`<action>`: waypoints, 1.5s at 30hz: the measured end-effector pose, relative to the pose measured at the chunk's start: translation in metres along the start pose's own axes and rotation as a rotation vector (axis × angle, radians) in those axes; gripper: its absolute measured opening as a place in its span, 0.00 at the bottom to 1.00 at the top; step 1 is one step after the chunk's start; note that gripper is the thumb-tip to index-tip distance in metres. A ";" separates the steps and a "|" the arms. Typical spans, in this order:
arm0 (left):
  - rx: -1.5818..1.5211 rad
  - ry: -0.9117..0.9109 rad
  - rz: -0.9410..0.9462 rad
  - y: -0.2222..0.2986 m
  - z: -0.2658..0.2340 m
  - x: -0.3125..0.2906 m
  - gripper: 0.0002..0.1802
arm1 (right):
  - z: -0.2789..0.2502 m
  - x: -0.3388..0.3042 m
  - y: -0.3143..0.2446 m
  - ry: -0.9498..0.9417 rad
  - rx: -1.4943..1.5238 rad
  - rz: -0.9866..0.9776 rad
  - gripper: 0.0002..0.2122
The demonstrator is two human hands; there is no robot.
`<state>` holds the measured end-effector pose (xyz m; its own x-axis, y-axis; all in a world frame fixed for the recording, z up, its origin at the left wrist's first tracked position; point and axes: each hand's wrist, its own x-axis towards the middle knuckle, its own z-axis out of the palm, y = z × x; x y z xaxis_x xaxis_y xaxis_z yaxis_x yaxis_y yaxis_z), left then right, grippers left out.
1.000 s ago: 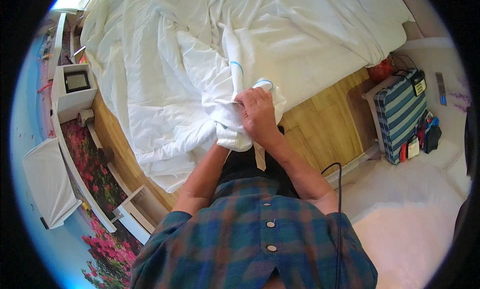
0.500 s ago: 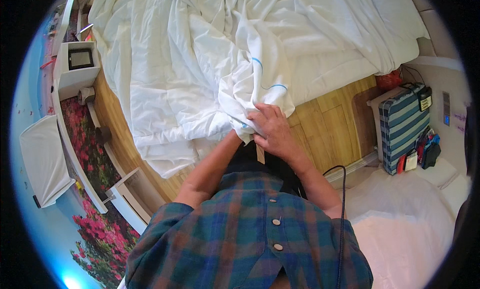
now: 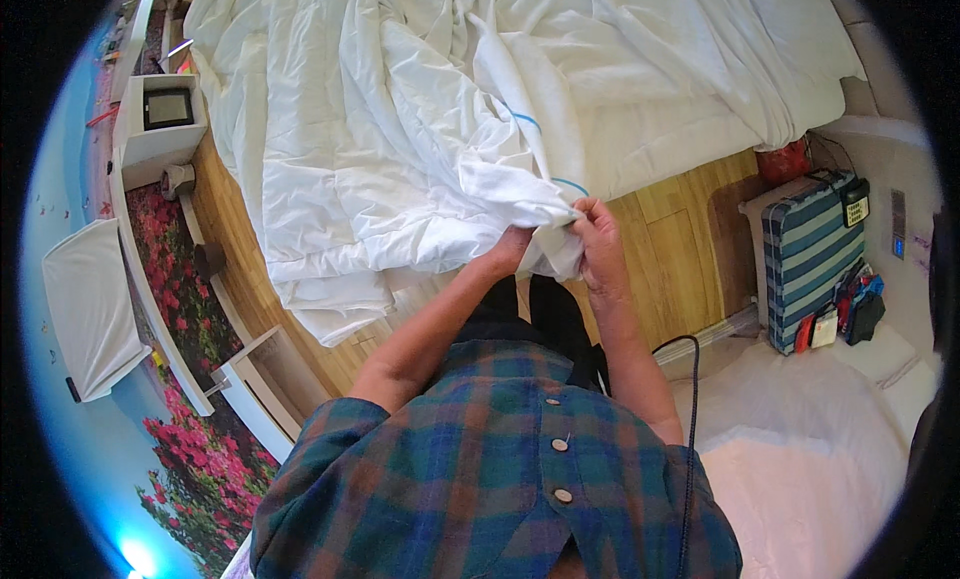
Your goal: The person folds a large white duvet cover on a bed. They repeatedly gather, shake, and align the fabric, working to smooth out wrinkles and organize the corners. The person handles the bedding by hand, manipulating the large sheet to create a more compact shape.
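Observation:
A white duvet cover (image 3: 555,174) with thin blue lines is bunched at the near edge of the bed. My right hand (image 3: 601,244) pinches its edge, with the fingertips closed on the fabric. Close by on the left, my left hand (image 3: 512,251) grips the same bunched cloth, its fingers mostly covered by the folds. A white quilted duvet (image 3: 340,204) spreads to the left of the cover, and its near edge hangs off the bed toward the floor.
At the right stands a blue-striped cushion (image 3: 815,254) beside small dark and red items (image 3: 862,309). A black cable (image 3: 692,409) runs past my right arm. White shelves (image 3: 165,144) line the left wall. Wooden floor (image 3: 670,254) lies between the bed and the right side.
Both hands have moved to the right and drawn apart, pulling the bunched cloth with them. My right hand has turned from lying over the cloth to pinching its edge.

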<state>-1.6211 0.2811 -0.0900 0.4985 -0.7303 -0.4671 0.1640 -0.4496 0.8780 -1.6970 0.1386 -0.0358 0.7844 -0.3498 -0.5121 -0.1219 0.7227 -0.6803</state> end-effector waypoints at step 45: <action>-1.259 0.043 -0.471 0.058 -0.112 -0.033 0.30 | -0.029 0.048 0.084 0.388 -0.656 -0.071 0.31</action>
<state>-1.5324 0.3370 -0.0124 0.2014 -0.6110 -0.7656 0.9793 0.1408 0.1453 -1.6869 0.1654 -0.1330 0.5486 -0.6540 -0.5209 -0.5105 0.2313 -0.8282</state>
